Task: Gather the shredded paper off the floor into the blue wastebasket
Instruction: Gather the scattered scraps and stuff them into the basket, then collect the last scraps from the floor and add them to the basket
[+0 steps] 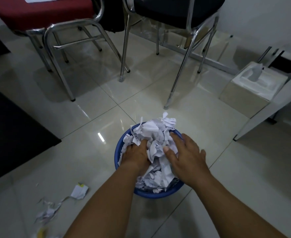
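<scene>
**Item 1: blue wastebasket** (117,152). Lower ctr of frame, upright on the tiled floor (89,165). Filled past the rim, which shows only at the left and btm edges.

**Item 2: shredded paper** (156,133). The task's thing. Bulk is in the basket, heaped above the rim, w/ strips sticking up at the far side. Heap looks springy, so it prob. needs pressing down to stay in and leave room.

**Item 3: left hand** (136,156). Back up, on the left part of the heap, fingertips sunk among the strips. Grip: cannot tell whether it is curled on a wad or just pushing, since the fingers are hidden.

**Item 4: right hand** (187,157). Laid on the right part of the heap, above the rim. Grip apart, fingers spread and straight, holding nothing. Reads as a flat press to pack the load.

**Item 5: loose scraps** (46,212). Lower left of frame, on the floor, well apart from the basket. A folded piece (79,191) w/ a yellow edge lies nearer to it. Not yet gathered, so the job looks mostly done, not finished.

**Risk:** a hard press may spill strips over the far rim.

**Misc.:** red chair (38,12) upper left; black chair (172,9) upper ctr; tissue box (254,83) right.
</scene>
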